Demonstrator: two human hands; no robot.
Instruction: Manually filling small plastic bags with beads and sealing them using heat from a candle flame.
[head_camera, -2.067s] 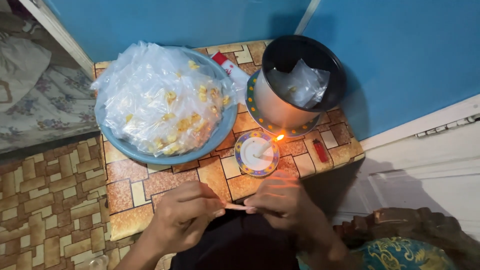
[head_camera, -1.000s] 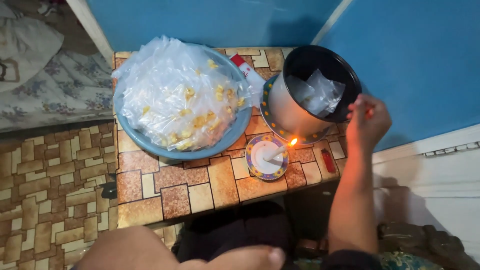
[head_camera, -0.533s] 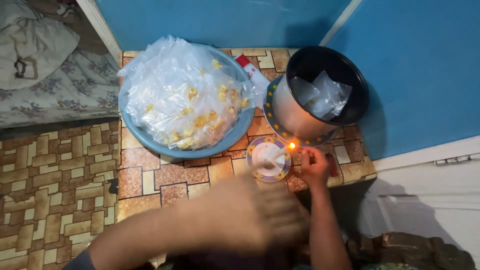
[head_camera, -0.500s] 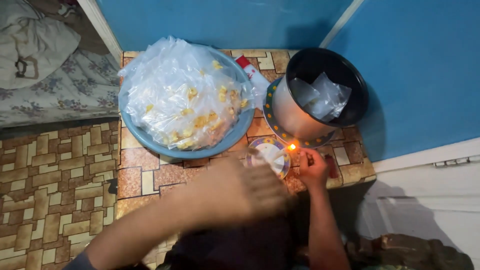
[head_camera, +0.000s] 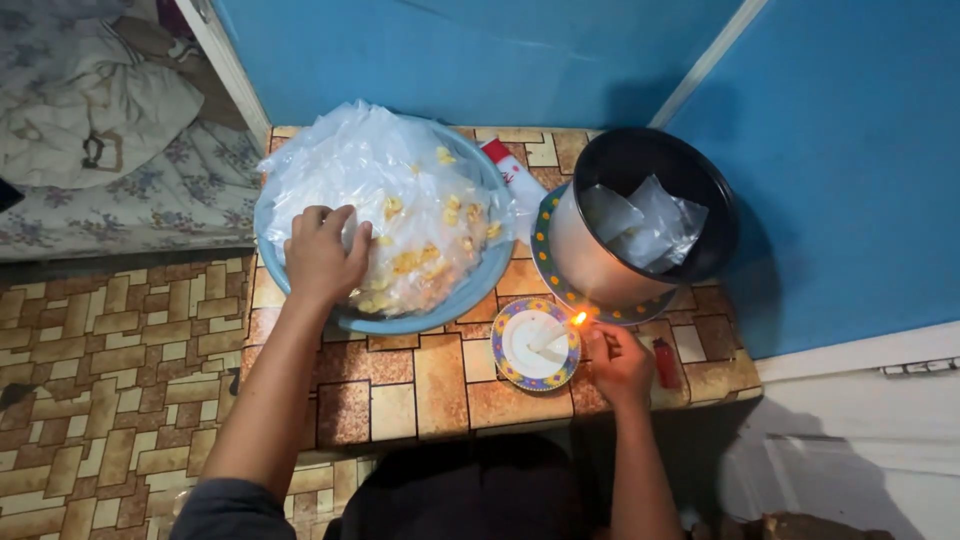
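My left hand (head_camera: 322, 256) lies palm down on a heap of clear plastic bags (head_camera: 400, 200) holding yellow snack pieces. The heap fills a wide blue bowl (head_camera: 440, 312) at the back left of the small table. Its fingers are spread and slightly curled over the bags, with none lifted. My right hand (head_camera: 620, 362) rests at the table's front right, fingertips pinched close to the flame (head_camera: 578, 318) of a short white candle (head_camera: 545, 342). The candle stands on a small patterned saucer (head_camera: 510, 372). Anything between those fingers is too small to see.
A metal pot (head_camera: 600, 272) with a black inside holds several small clear bags and stands on a patterned plate at the back right. A red lighter (head_camera: 664, 362) lies by my right hand. A red and white packet (head_camera: 508, 172) sits between bowl and pot. Blue walls stand behind.
My left hand has swung up from the front of the table onto the heap of bags. My right hand came down from beside the pot to the candle flame and stays there.
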